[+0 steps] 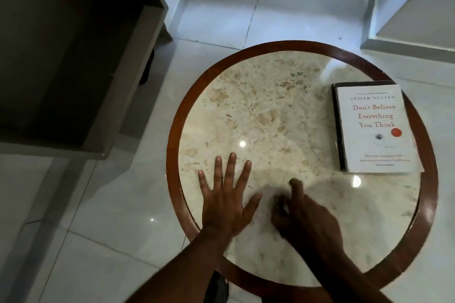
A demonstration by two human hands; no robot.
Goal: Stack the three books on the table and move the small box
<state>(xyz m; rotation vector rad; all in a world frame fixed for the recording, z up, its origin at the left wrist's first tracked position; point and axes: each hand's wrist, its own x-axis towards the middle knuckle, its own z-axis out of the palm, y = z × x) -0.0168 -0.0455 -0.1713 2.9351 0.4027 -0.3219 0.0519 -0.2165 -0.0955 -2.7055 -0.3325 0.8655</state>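
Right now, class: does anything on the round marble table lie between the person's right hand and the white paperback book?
Nothing visible does. The right hand hovers, blurred, near the front of the round marble table; only bare marble separates it from the white paperback book, which lies on a dark book at the right rim.

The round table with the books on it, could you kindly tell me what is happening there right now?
A person leans over the round marble table. The left hand is spread flat on the marble near the front edge, holding nothing. The right hand is blurred, fingers curled; whether it grips anything cannot be told. At the right edge, a white book lies on a dark book, apart from both hands. No third book or small box is visible.
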